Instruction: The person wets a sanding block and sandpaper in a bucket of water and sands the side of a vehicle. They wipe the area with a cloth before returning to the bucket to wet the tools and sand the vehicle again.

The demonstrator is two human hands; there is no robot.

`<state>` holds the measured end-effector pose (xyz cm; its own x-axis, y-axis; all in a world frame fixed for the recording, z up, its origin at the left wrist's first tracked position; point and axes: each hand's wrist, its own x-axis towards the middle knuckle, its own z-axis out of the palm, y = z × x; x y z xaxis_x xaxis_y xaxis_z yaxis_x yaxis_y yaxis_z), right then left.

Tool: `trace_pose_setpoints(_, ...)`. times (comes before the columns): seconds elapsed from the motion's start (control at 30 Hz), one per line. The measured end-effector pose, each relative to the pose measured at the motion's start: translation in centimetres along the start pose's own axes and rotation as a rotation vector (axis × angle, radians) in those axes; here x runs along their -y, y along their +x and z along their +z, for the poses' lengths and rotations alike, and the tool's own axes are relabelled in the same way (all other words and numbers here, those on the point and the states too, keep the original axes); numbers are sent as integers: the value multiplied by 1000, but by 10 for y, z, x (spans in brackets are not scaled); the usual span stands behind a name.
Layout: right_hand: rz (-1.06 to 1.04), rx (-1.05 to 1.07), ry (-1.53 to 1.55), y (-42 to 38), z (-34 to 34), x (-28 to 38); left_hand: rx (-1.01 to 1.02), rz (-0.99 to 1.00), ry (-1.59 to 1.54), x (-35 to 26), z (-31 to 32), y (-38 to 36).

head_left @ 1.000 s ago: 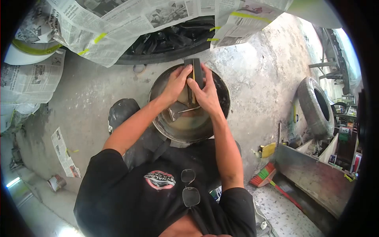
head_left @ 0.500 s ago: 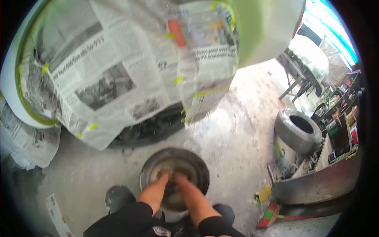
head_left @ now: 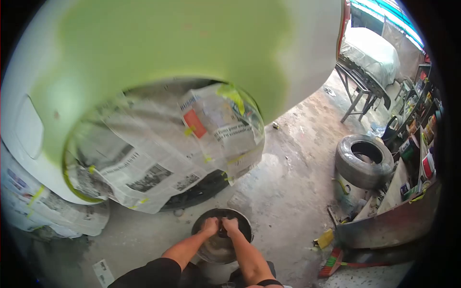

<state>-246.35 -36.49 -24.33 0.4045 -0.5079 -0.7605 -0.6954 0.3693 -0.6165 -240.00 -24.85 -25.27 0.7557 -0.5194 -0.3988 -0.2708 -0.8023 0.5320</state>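
Note:
Both my hands are over a round dark basin [head_left: 249, 231] on the floor, which holds murky liquid. My left hand [head_left: 210, 225] is closed, knuckles up, near the basin's far side. Close beside it, my right hand [head_left: 230, 224] is closed too. Something small and dark shows between the two fists, but I cannot make out what it is. Beyond the basin stands a vehicle body [head_left: 168, 43] with a large light green patch on white. Newspaper [head_left: 158, 153] taped over its wheel arch leaves the lower part of a dark tire [head_left: 201, 191] showing.
A loose tire [head_left: 363, 162] lies at the right, near a shelf with cans [head_left: 410, 146]. A curved panel [head_left: 384, 223] and a red-and-green brush head [head_left: 331, 261] are at the lower right. A covered part [head_left: 370, 48] rests on a metal stand [head_left: 353, 96] farther back.
My hands have come up out of the basin's liquid and are now closed above it. The view has tilted up, showing more of the green-patched body.

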Motion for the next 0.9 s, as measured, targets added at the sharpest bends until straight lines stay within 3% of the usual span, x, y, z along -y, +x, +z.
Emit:
trace_pose_setpoints(0.03,-26,-154,150,-17,3,6,-67,176,-56,-9,-25,-7)
trace_pose_setpoints(0.07,-31,-143,266,-28,2,17,44,236,-51,-17,-52,-11)
trace_pose_setpoints(0.13,-13,-127,497,-71,-8,40,55,418,-48,-63,-132,-40)
trace_pose_setpoints(0.2,-291,-112,603,-94,-1,62,46,509,66,-121,-222,-74)
trace_pose_setpoints(0.27,-467,-194,471,-175,-21,145,4,630,20,-145,-294,-91)
trace_pose_setpoints(0.33,-631,-183,571,-234,-22,223,45,773,288,-225,-417,-129)
trace_pose_setpoints(0.37,-730,-155,638,-249,-15,255,-62,855,351,-243,-464,-142)
trace_pose_setpoints(0.4,-730,-166,564,-312,-40,312,-147,922,464,-263,-515,-151)
trace_pose_setpoints(0.47,-962,-290,560,-356,-45,382,-193,1079,748,-327,-624,-181)
trace_pose_setpoints(0.57,-1136,-511,583,-388,-51,465,-282,1107,1163,-370,-750,-197)
trace_pose_setpoints(0.7,-1173,-701,562,-376,-32,513,-220,951,1490,-391,-830,-212)
trace_pose_setpoints(0.8,-1111,-779,543,-371,-15,519,-230,939,1599,-371,-843,-196)
trace_pose_setpoints(0.9,-1052,-780,584,-379,-10,523,-293,1089,1549,-362,-845,-186)
